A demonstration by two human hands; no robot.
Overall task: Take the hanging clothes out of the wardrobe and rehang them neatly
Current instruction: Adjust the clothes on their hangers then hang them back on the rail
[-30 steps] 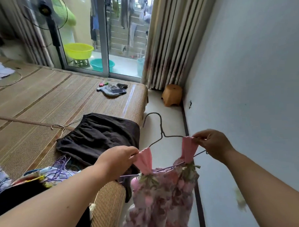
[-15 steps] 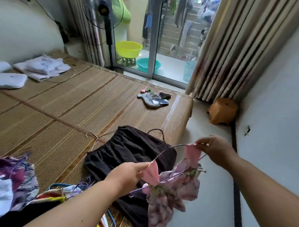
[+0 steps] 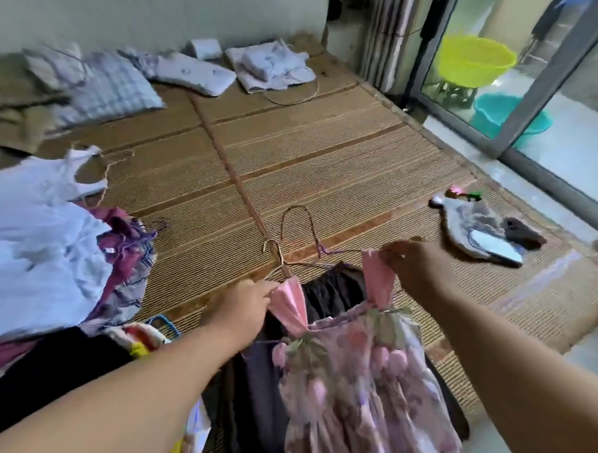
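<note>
Two hands hold the floral dress point(image 3: 359, 377): left hand point(image 3: 241, 307) fingers pinch the left pink strap point(image 3: 289, 305), right hand point(image 3: 414, 265) fingers pinch the right pink strap point(image 3: 377, 277). Straps sit on a wire hanger point(image 3: 297, 226), hook pointing away; dress hangs over a black garment point(image 3: 331, 290) lying on the bed mat point(image 3: 322, 156). Pile of clothes point(image 3: 34, 244) lies on the mat, left side.
</note>
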